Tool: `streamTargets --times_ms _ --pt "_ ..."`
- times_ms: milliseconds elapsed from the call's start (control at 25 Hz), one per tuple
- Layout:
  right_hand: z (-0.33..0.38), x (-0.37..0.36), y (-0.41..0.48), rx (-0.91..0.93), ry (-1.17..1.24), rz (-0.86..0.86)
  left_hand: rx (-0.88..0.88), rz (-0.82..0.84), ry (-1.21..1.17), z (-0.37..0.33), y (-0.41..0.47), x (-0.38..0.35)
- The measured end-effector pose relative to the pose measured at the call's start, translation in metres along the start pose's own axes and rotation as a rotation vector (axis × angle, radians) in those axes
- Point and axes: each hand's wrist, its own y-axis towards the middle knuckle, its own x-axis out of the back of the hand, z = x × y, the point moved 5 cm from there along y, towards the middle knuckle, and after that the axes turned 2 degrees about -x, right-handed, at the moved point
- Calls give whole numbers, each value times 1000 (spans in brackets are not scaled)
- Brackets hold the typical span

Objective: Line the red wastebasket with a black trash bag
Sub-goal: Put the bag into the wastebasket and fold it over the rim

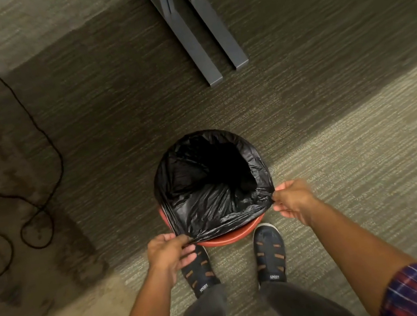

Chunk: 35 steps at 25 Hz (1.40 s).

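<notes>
Left grip [169, 253]: you pinch the black trash bag [209, 203] edge.
Right grip [293, 200]: pinches its other edge.
Red wastebasket [230, 237]: between both grips.

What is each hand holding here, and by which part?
Both hold the black bag by its open top edge: the left hand pinches the near-left edge, the right hand the near-right edge, over the red wastebasket.

- The trash bag [208, 201] is thin black plastic film, glossy and crinkled.
- The wastebasket [230, 237] rim looks like smooth red plastic.
- The floor [334, 139] carpet is matt and ribbed.
- The table legs [197, 37] look like matt grey metal.
</notes>
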Motion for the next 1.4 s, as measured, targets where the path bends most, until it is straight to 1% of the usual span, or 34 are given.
streamTargets --times_ms 120,240,360,480,600,760,840,920,1000,1040,1080,1120,1160,1200,1240,1280,1360,1400 --pt "-10 -8 1 10 84 22 32 -37 -68 14 -9 -14" --pt "-21 -10 -3 -1 151 38 105 -60 -96 30 -24 -32" --pt "-32 -12 -8 -19 116 52 149 -48 -119 44 -40 -56" --pt "-40 -15 -6 -40 95 34 169 -64 -213 58 -53 -80" --pt "-48 -20 -4 -63 52 44 144 -142 -290 69 -55 -88" --pt "-52 -31 -3 -35 -22 37 28 -305 -328 70 -50 -71" --pt "-51 -40 -4 -26 -32 48 -24 -352 -353 65 -46 -62" --pt "-53 -46 -3 -44 1 43 -41 -392 -367 61 -42 -55" --pt "-53 -43 -3 -46 89 -27 -55 -410 -382 55 -33 -46" --pt "-50 -35 -5 2 111 -128 -60 -402 -382 51 -28 -41" --pt "-40 -24 -10 112 59 -268 -63 -391 -389 45 -22 -34" --pt "-25 -16 -18 282 -56 -410 -65 -375 -410 40 -17 -29" --pt "-5 -16 -29 487 -183 -501 -66 -361 -437 34 -11 -24" --pt "19 -25 -44 718 -301 -517 -64 -347 -459 28 -6 -20" --pt "42 -43 -55 939 -423 -451 -61 -336 -468 21 -3 -18" --pt "63 -67 -64 1118 -560 -332 -66 -322 -472 14 0 -17" --pt "99 -117 -71 1329 -873 -136 -80 -289 -480 3 8 -16" --pt "117 -138 -72 1413 -996 -100 -89 -273 -481 -3 11 -15"
